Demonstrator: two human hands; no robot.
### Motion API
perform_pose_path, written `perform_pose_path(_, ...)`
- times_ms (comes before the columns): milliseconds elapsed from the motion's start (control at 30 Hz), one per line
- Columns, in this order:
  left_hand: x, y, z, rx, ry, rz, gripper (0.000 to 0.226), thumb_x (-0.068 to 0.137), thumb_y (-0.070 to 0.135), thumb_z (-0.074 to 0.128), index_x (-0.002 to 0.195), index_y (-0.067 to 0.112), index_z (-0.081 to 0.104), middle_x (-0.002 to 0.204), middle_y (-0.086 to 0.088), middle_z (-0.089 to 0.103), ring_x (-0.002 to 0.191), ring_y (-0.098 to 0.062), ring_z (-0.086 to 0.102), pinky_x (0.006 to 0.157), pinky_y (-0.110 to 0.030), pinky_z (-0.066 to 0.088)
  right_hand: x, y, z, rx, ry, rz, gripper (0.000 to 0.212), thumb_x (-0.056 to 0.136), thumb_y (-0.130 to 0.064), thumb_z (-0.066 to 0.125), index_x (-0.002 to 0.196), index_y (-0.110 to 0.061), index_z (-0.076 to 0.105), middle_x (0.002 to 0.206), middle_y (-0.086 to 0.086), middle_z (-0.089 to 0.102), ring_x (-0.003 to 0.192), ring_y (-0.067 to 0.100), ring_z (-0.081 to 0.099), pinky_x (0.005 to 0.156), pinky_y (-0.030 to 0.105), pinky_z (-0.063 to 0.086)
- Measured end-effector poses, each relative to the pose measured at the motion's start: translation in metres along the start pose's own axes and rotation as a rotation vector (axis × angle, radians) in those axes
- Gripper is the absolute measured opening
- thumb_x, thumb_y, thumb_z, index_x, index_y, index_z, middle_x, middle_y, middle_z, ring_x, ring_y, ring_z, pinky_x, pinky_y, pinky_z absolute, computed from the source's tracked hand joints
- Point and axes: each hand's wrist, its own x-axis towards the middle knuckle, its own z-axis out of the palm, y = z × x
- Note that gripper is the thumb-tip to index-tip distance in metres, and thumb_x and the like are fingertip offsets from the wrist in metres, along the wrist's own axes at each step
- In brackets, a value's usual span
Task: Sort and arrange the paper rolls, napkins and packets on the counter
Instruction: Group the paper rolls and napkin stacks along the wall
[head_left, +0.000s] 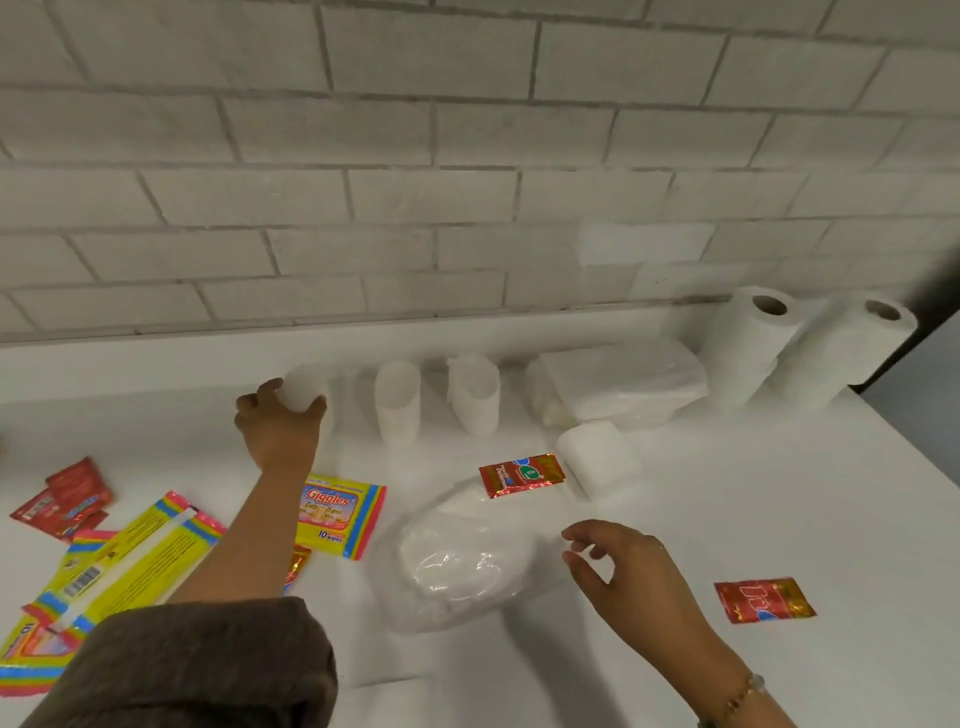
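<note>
Plainly small, white paper roll (303, 387)

White counter (779, 493) bears paper rolls (748, 343), napkin packs (623, 384), red sachets (521, 474), wipes packets (340, 512).

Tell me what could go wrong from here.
1. The left hand grips a small paper roll close to the next upright roll; a sideways nudge might topple the row.
2. The right hand hovers by the bagged napkins; dragging the bag could push the red packet at its far edge.

Wipes packets (130, 566) block left; right counter (841, 488) seems passable
</note>
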Motion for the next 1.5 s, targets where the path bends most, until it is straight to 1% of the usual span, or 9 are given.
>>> perform_pose_path(267,-0.018,0.007,-0.017,-0.014,0.071,0.085,0.063,0.076,0.036,0.071,0.128,0.01,0.048,0.129,-0.022,0.04,0.118,-0.041,0.041,0.094,-0.051,0.041,-0.001,0.009,0.002,0.016,0.006,-0.014,0.022,0.085,-0.039,0.06,0.106,-0.033,0.063,0.093,-0.021,0.064,0.08,0.001,0.059,0.089,0.024,0.049)
perform_pose_path(433,-0.071,0.006,-0.049,-0.206,-0.067,0.286,0.032,0.083,0.017,0.064,0.115,0.016,0.062,0.118,-0.013,0.05,0.098,-0.027,0.056,0.086,-0.038,0.048,0.003,0.005,0.006,0.031,-0.025,-0.021,0.023,0.086,-0.039,0.058,0.107,-0.032,0.062,0.092,-0.02,0.059,0.082,0.003,0.058,0.09,0.024,0.049)
perform_pose_path(600,-0.137,-0.013,-0.067,-0.278,-0.267,0.175,0.021,0.083,0.009,0.063,0.098,0.024,0.065,0.098,0.007,0.055,0.092,-0.02,0.058,0.084,-0.028,0.048,0.006,0.007,0.014,0.048,-0.034,-0.051,0.021,0.086,-0.035,0.058,0.106,-0.03,0.062,0.088,-0.02,0.057,0.08,0.003,0.056,0.09,0.027,0.047)
perform_pose_path(700,-0.166,-0.025,-0.074,-0.302,-0.31,0.092,0.018,0.084,0.008,0.063,0.095,0.021,0.064,0.109,-0.002,0.061,0.09,-0.02,0.06,0.07,-0.008,0.044,0.014,0.016,0.015,0.066,-0.027,-0.039,0.022,0.087,-0.033,0.058,0.107,-0.027,0.063,0.089,-0.016,0.058,0.081,0.005,0.056,0.09,0.029,0.048)
perform_pose_path(833,-0.193,-0.033,-0.084,-0.267,-0.324,0.08,0.016,0.084,0.012,0.065,0.093,0.025,0.063,0.104,0.0,0.063,0.093,-0.02,0.061,0.072,-0.015,0.041,0.037,0.028,0.008,0.073,0.037,-0.019,0.021,0.087,-0.027,0.058,0.106,-0.02,0.064,0.087,-0.007,0.061,0.079,0.012,0.057,0.079,0.025,0.047)
perform_pose_path(1000,-0.209,-0.038,-0.097,-0.234,-0.317,0.067,0.017,0.085,0.012,0.063,0.096,0.025,0.065,0.106,0.0,0.065,0.093,-0.018,0.061,0.073,-0.013,0.039,0.088,0.05,0.004,-0.047,0.192,0.034,0.025,0.084,-0.027,0.062,0.105,-0.013,0.062,0.102,0.01,0.063,0.094,0.028,0.057,0.084,0.039,0.048)
perform_pose_path(1133,-0.22,-0.038,-0.105,-0.201,-0.325,0.035,0.018,0.086,0.013,0.061,0.101,0.022,0.065,0.11,-0.001,0.064,0.097,-0.017,0.059,0.071,-0.009,0.037,0.117,0.063,0.012,-0.179,0.13,0.063,0.051,0.077,-0.04,0.068,0.116,-0.011,0.054,0.122,0.015,0.05,0.109,0.034,0.048,0.088,0.046,0.043)
perform_pose_path(1300,-0.228,-0.036,-0.113,-0.199,-0.302,0.011,0.019,0.087,0.011,0.061,0.1,0.023,0.065,0.11,-0.001,0.064,0.097,-0.016,0.059,0.074,-0.014,0.037,0.127,0.067,0.021,-0.311,0.08,0.052,0.08,0.063,-0.05,0.077,0.122,-0.008,0.046,0.121,0.017,0.045,0.104,0.036,0.047,0.082,0.045,0.046)
perform_pose_path(1500,-0.233,-0.027,-0.117,-0.217,-0.27,0.013,0.018,0.087,0.009,0.06,0.101,0.018,0.066,0.11,-0.002,0.062,0.092,-0.013,0.054,0.08,-0.022,0.038,0.124,0.07,0.023,-0.385,0.061,0.033,0.077,0.064,-0.02,0.077,0.127,-0.001,0.036,0.12,0.021,0.044,0.099,0.037,0.048,0.073,0.04,0.046)
